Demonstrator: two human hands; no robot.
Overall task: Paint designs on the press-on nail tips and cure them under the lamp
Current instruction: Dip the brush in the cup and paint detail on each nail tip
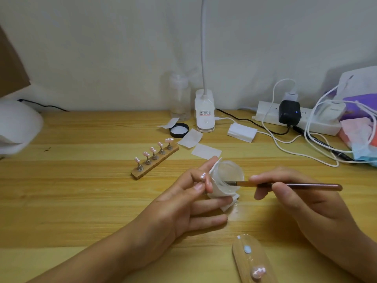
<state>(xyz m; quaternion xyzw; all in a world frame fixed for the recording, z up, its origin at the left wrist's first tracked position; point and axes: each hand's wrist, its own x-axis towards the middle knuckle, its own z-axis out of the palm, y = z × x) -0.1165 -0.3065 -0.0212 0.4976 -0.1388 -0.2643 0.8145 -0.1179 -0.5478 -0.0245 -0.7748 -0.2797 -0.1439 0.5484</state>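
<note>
Now — nail tip (202, 177) betw. L fingers (204, 166)

From the glass cup (228, 173), bare bench (71, 190) runs open toward nine o'clock. The nail stand (155, 162) blocks eleven; paper wipes (206, 151) and the lamp base (204, 113) crowd twelve; the power strip (265, 113) sits at two; a wooden palette (242, 262) lies at six.

nail stand (155, 158) sits left of the cup (227, 176), brush (316, 185) tip in it; lid (179, 130) + lamp base (205, 113) behind, power strip (267, 115) far right, palette (240, 262) in front.
</note>
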